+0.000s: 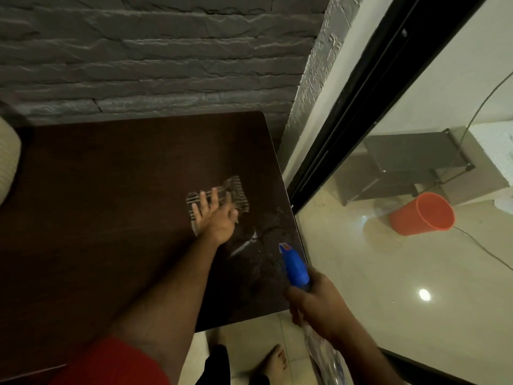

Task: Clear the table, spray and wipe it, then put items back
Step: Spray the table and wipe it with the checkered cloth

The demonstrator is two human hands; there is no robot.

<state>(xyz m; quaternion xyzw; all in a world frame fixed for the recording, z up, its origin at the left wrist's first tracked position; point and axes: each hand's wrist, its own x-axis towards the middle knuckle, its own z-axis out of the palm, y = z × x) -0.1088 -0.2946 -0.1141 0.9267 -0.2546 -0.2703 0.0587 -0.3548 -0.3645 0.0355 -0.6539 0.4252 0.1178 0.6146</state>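
Table (pixel 111 204) of dark wood fills the left and centre of the frame, wet near its right edge.

Left hand (pixel 218 215) presses a striped cloth (pixel 219 200) flat on the tabletop, fingers spread apart. Right hand (pixel 316 304), lower right, has its fingers wrapped around a blue-headed spray bottle (pixel 295 266) over the table's right edge. An orange bucket (pixel 423 213) shows beyond the glass at right.

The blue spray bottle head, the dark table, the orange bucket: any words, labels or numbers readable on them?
None can be read.
Blue plastic spray bottle head in the right hand: small orange patch, no legible text.
Dark brown wooden table: no text.
Orange plastic bucket: no text.
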